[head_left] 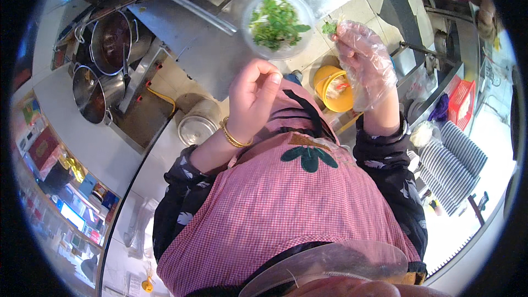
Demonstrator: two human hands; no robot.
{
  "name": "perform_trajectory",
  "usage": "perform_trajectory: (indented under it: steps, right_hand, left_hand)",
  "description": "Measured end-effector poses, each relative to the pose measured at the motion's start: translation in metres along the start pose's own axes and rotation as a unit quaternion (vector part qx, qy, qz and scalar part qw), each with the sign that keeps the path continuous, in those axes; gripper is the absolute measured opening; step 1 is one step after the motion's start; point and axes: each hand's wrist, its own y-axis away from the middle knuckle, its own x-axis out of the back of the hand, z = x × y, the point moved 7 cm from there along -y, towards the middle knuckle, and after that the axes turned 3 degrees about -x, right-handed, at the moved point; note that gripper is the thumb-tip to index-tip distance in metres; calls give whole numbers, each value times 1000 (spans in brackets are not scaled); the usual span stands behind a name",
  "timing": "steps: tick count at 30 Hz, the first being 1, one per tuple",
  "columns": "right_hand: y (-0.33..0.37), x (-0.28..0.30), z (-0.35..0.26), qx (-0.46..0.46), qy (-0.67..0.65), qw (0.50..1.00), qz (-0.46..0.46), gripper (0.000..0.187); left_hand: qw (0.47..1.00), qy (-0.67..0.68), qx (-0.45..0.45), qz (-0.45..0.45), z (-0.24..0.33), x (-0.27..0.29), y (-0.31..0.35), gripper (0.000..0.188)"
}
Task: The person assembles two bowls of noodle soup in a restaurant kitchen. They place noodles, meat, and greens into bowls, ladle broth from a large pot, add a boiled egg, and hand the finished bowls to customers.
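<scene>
A clear round bowl (253, 37) holds chopped green herbs (275, 22) with pale bits among them, at the near edge of the steel counter. Just below its near rim is my bare left hand (254, 91), fingers curled in with the thumb against them; nothing shows in it. A gold bracelet circles that wrist. My right hand (363, 55) wears a loose clear plastic glove and is raised to the right of the bowl. Its fingertips pinch a small green herb sprig (329, 27), apart from the bowl.
A long metal handle (187, 6) reaches over the steel counter (192, 38) toward the bowl. Pots (113, 41) stand at the left, a lidded bucket (198, 127) below them. On the right are a yellow bucket (344, 99), stacked plates (448, 168) and a red basket (461, 102).
</scene>
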Motion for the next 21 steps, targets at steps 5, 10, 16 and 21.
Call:
perform_trajectory:
  steps: [5,10,16,21]
  right_hand:
    - [57,68,26,55,-63,995,49,20]
    - [125,196,98,51,10,971,234,17]
    - [188,367,231,-36,333,832,442,26]
    - [189,424,292,-27,223,883,412,41]
  left_hand:
    - [995,-9,79,-66,-24,-70,20,9]
    - [950,-99,22,-295,-90,-214,39,11]
    - [789,-281,-62,-543,-191,-400,110,26]
    - [814,-257,-80,-514,-238,-428,111,44]
